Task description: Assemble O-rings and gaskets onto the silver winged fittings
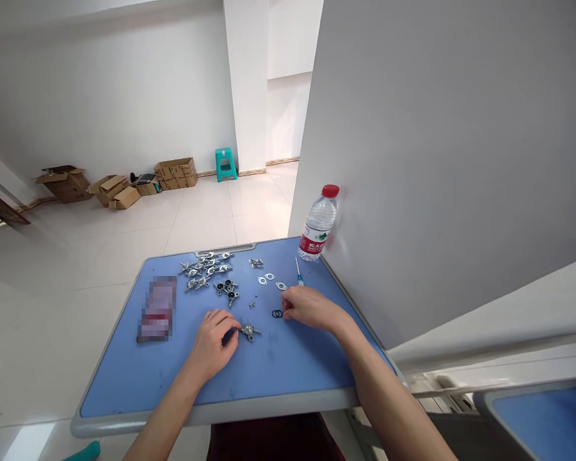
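My left hand (214,342) rests on the blue tabletop, thumb and fingers curled around the end of a small silver metal fitting with side stubs (250,331). Fingers pinched downward, my right hand (310,306) is beside two black O-rings (277,314); whatever lies between its fingertips is hidden. A screwdriver (299,272) points away from me, its handle partly covered by that hand. Thin oval metal plates (262,280) lie beyond the rings. Several tiny metal pieces (252,305) sit behind the fitting. Three fittings with black centres (228,286) are grouped farther left.
A pile of silver fittings (205,267) and a few metal pieces (256,262) lie toward the back. The bottle (318,224) stands by the grey panel (436,160) on the right. A blurred purple item (157,310) lies left. Cardboard boxes (175,174) and a teal stool (225,164) line the wall.
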`<state>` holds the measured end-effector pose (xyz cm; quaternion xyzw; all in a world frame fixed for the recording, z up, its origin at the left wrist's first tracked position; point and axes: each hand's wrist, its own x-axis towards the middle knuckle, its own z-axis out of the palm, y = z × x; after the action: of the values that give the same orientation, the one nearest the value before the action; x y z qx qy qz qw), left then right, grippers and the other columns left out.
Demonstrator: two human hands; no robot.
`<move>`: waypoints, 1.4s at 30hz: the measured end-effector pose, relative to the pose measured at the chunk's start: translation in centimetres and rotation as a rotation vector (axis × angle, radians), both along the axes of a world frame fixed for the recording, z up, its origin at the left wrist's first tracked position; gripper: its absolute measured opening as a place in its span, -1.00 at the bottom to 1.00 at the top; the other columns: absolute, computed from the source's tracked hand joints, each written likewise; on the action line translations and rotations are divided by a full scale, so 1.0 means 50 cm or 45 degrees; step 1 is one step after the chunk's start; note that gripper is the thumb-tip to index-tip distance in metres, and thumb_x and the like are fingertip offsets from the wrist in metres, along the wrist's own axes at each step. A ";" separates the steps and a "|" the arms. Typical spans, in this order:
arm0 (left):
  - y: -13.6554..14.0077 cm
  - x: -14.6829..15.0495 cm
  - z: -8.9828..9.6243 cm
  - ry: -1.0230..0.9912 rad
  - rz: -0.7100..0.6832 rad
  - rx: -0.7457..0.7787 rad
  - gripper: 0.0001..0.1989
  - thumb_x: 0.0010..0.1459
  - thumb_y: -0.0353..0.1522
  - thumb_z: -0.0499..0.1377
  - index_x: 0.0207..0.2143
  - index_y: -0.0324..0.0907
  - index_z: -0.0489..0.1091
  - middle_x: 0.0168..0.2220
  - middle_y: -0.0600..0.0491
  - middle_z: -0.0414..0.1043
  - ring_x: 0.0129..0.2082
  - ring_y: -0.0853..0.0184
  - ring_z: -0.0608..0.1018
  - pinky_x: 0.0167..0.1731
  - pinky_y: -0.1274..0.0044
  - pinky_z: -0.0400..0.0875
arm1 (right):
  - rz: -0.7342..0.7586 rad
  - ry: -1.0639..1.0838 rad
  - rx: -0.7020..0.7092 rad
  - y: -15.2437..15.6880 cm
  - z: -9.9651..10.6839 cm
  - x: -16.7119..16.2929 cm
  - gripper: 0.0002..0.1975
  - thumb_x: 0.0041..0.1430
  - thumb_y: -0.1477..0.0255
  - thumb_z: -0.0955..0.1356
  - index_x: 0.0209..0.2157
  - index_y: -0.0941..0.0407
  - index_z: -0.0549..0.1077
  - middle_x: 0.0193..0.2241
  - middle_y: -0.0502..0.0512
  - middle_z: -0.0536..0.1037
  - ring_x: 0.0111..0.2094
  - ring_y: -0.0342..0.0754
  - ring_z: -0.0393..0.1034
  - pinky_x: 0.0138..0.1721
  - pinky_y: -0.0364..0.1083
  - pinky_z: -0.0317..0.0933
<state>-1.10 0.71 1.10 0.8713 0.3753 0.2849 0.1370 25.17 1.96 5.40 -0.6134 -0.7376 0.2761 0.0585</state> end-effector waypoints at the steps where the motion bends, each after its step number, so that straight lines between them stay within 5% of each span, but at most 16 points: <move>1: 0.000 0.000 0.000 -0.004 -0.001 -0.007 -0.83 0.20 -0.50 0.03 -0.32 -0.12 0.38 -0.32 0.04 0.46 -0.33 0.28 0.47 -0.25 0.39 0.34 | 0.000 0.021 0.001 0.000 0.003 0.002 -0.89 0.02 0.59 0.38 -0.53 0.13 0.45 -0.51 0.02 0.50 -0.46 -0.10 0.31 -0.49 -0.16 -0.02; 9: -0.002 0.003 0.010 0.007 -0.021 -0.026 -0.84 0.18 -0.50 0.05 -0.30 -0.12 0.39 -0.30 0.04 0.46 -0.30 0.27 0.47 -0.24 0.38 0.35 | -0.118 0.451 0.181 -0.009 0.009 -0.064 -0.88 0.10 0.52 0.33 -0.45 0.14 0.53 -0.45 0.03 0.54 -0.41 -0.11 0.36 -0.38 -0.16 0.15; 20: -0.005 0.004 0.008 0.013 -0.019 -0.089 -0.93 0.16 -0.44 0.16 -0.29 -0.11 0.40 -0.27 0.05 0.46 -0.26 0.24 0.48 -0.22 0.36 0.35 | -0.046 0.355 0.235 -0.012 -0.019 -0.121 -0.87 0.15 0.54 0.34 -0.37 0.15 0.56 -0.44 0.06 0.57 -0.42 -0.10 0.38 -0.37 -0.16 0.13; 34: -0.004 0.004 0.003 0.026 0.005 -0.083 -0.87 0.11 -0.48 0.23 -0.28 -0.13 0.40 -0.26 0.06 0.45 -0.24 0.26 0.47 -0.21 0.37 0.33 | 0.361 0.331 0.233 -0.039 0.003 -0.107 -0.86 0.14 0.60 0.34 -0.37 0.12 0.52 -0.37 0.02 0.54 -0.42 -0.14 0.34 -0.38 -0.17 0.09; 42: -0.002 0.002 0.000 0.044 -0.010 -0.071 -0.79 0.13 -0.44 0.25 -0.15 -0.12 0.42 -0.19 0.03 0.44 -0.20 0.24 0.46 -0.18 0.37 0.32 | 0.081 0.447 0.273 -0.024 0.010 -0.087 -0.82 0.26 0.53 0.26 -0.32 0.14 0.50 -0.50 0.00 0.50 -0.50 -0.15 0.25 -0.44 -0.17 0.06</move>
<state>-1.01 0.60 1.11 0.8734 0.3820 0.2588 0.1557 20.79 0.78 5.88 -0.5224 -0.7603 0.3004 0.2424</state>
